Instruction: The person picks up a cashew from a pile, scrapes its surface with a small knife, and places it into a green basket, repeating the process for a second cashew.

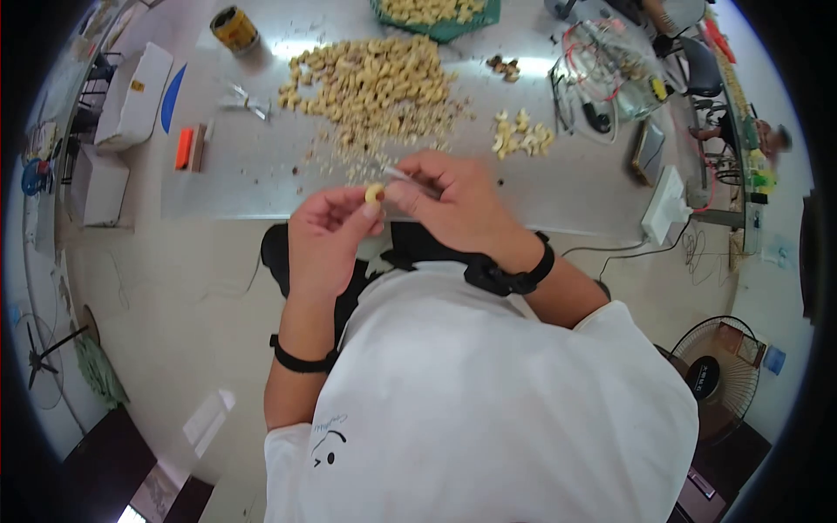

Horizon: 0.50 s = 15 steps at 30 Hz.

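My left hand pinches a single pale cashew nut between thumb and fingertips, just in front of the table's near edge. My right hand is closed around a small thin metal blade, whose tip rests against the nut. Beyond the hands a large heap of cashews is spread on the grey metal table. A smaller pile of peeled nuts lies to the right of it.
A yellow tin stands at the table's far left, a green tray of nuts at the far middle. An orange block, a white box, tangled cables and a floor fan are around.
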Available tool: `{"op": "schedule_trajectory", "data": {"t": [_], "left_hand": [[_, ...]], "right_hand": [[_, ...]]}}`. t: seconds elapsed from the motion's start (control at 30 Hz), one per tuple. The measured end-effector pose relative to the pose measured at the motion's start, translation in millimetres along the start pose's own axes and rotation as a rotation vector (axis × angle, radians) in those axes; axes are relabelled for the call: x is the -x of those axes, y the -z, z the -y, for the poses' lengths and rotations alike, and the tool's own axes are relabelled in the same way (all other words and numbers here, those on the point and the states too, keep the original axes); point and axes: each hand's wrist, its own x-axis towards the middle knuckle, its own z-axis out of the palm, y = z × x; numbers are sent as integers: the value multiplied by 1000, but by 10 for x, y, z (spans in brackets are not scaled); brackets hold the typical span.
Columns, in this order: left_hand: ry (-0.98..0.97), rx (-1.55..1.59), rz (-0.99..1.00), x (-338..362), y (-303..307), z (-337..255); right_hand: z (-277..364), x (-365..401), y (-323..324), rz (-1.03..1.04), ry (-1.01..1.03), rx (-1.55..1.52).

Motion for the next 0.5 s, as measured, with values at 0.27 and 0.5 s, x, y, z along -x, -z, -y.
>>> {"op": "schedule_trajectory", "data": {"t": [0.27, 0.5], "left_hand": [[-8, 48, 57, -155, -59, -45], [-56, -105, -43, -300, 86, -143]], "right_hand": [[-96, -317, 74, 164, -65, -215], [114, -1114, 598, -261, -61, -204]]}}
